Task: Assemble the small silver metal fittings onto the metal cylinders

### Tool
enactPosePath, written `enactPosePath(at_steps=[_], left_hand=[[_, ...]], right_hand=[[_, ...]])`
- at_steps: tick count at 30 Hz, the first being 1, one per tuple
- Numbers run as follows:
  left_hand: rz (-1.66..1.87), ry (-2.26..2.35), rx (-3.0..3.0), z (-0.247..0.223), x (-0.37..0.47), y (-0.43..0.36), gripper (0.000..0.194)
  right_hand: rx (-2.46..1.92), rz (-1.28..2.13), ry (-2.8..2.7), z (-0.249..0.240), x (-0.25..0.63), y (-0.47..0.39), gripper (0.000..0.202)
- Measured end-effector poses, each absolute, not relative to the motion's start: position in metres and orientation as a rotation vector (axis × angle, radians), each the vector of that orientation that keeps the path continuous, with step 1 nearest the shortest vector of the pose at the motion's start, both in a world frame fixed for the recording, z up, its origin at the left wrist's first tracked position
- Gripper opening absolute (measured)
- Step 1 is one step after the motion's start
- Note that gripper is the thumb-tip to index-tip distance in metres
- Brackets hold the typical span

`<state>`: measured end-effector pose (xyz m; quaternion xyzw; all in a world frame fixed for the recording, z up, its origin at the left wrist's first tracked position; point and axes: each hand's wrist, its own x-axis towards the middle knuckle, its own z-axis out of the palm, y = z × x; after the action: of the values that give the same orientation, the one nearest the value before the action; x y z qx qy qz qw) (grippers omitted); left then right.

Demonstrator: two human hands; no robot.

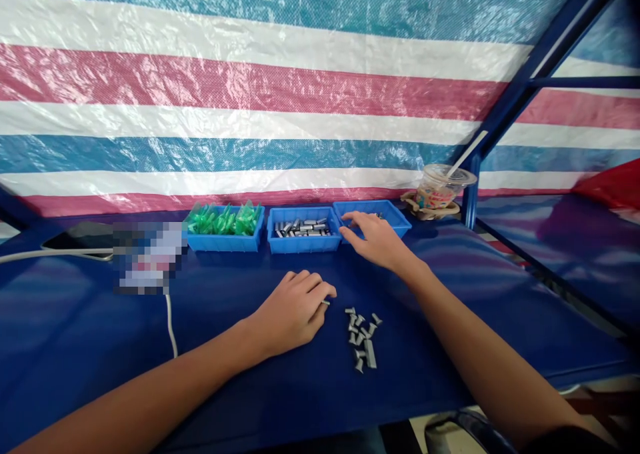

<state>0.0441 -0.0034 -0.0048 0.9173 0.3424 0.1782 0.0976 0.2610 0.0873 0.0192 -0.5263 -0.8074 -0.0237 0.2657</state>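
Note:
My left hand [296,311] rests over the blue table with its fingers curled. A small metal piece [325,301] pokes out between its thumb and forefinger; most of it is hidden, so its kind is unclear. My right hand [373,237] reaches over the near rim of the right blue bin [400,222], fingers apart and bent down a little. A few small metal parts show inside that bin behind the hand. To the right of my left hand lies a loose group of flat-headed screws [359,337], with one longer metal spacer [370,354] among them.
The middle blue bin [305,244] holds short metal spacers, and the left blue bin [225,243] holds green plastic packets. A plastic cup [437,187] with a straw stands at the back right, beside a blue metal post [470,194]. A white cable [171,327] crosses the table's left side.

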Motion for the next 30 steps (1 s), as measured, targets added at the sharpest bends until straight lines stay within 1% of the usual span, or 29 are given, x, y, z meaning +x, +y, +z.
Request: enactPosePath(at_steps=[4, 12, 18, 22, 25, 27, 30], left_hand=[[0.532, 0.999, 2.711, -0.005, 0.044, -0.003, 0.020], [0.526, 0.983, 2.682, -0.005, 0.043, -0.002, 0.021], [0.516, 0.985, 2.673, -0.006, 0.042, -0.002, 0.021], [0.524, 0.975, 2.676, -0.007, 0.042, -0.002, 0.022], [0.523, 0.973, 2.672, -0.007, 0.042, -0.002, 0.021], [0.522, 0.974, 2.670, -0.006, 0.042, -0.001, 0.021], [0.518, 0.972, 2.677, -0.007, 0.042, 0.000, 0.020]], right_hand=[[-1.505, -0.020, -2.252, 0.021, 0.262, 0.087, 0.024], [-1.590, 0.086, -2.322, 0.040, 0.275, 0.082, 0.022], [-1.820, 0.098, -2.373, 0.054, 0.285, 0.080, 0.031], [-1.830, 0.163, -2.321, 0.052, 0.294, 0.080, 0.033], [-1.804, 0.091, -2.165, 0.053, 0.294, 0.097, 0.032], [-1.794, 0.050, -2.180, 0.055, 0.287, 0.118, 0.035], [-1.683, 0.256, -2.431, 0.060, 0.269, 0.157, 0.029]])
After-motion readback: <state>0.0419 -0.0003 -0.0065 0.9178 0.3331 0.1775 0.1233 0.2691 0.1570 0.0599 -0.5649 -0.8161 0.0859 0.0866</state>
